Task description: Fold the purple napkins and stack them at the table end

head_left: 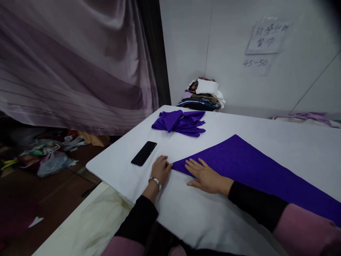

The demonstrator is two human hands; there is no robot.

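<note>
A purple cloth napkin (247,163) lies on the white table as a long triangle, its peak pointing away from me and its right end running past the frame's edge. At its left tip, my left hand (161,168) has its fingers closed on the corner. My right hand (204,175) rests flat on the cloth just right of that tip, fingers stretched out. Part of the napkin's near edge is hidden under my right hand and sleeve. Beyond my left hand sits a bunch of folded purple cloth (177,122) with pointed ends fanned to the right.
A black phone (144,153) lies left of my left hand on the white table (117,167). Stacked folded clothes (202,94) stand behind the far edge. A mauve curtain (87,64) hangs at left, above plastic bags (54,163) on the floor. Handwritten paper (265,37) is on the wall.
</note>
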